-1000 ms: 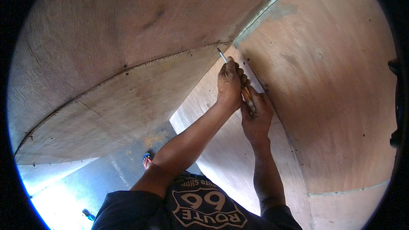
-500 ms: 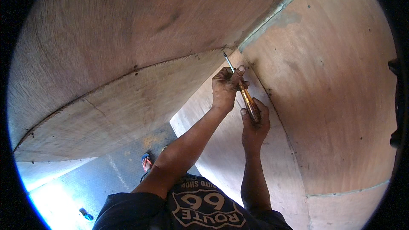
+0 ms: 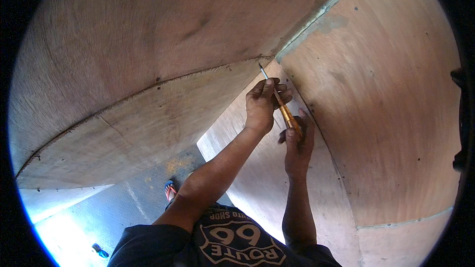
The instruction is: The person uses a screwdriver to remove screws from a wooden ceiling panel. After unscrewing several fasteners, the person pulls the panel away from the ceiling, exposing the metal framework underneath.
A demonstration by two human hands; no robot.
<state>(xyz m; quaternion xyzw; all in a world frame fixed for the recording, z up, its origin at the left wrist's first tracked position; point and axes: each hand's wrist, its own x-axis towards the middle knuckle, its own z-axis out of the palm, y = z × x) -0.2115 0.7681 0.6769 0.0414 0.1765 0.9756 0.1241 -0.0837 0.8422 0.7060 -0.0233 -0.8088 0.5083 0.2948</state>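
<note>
A screwdriver (image 3: 286,114) with an amber handle and a thin metal shank slants up and to the left. Its tip is at the edge of the lower wooden panel (image 3: 163,113), close to the corner where several panels meet; whether it touches a screw is too small to see. Around the shank and the front of the handle, the fingers of my left hand (image 3: 261,106) are closed. My right hand (image 3: 299,151) grips the butt of the handle, thumb in front, some fingers curled behind it and one stretched upward along the panel side. Part of the handle is hidden by that hand.
Large curved plywood panels rise above (image 3: 148,29) and to the right (image 3: 391,109), with dark fastener spots. Greenish filler (image 3: 321,12) runs along one seam. Below is a grey floor (image 3: 143,193) with a flip-flop sandal (image 3: 169,189) on a foot and a dark object (image 3: 100,250) lying further left.
My right hand's fingers have shifted round the screwdriver's handle and loosened. My left hand's fingers have re-spread a little along the shank. The tip stays at nearly the same place.
</note>
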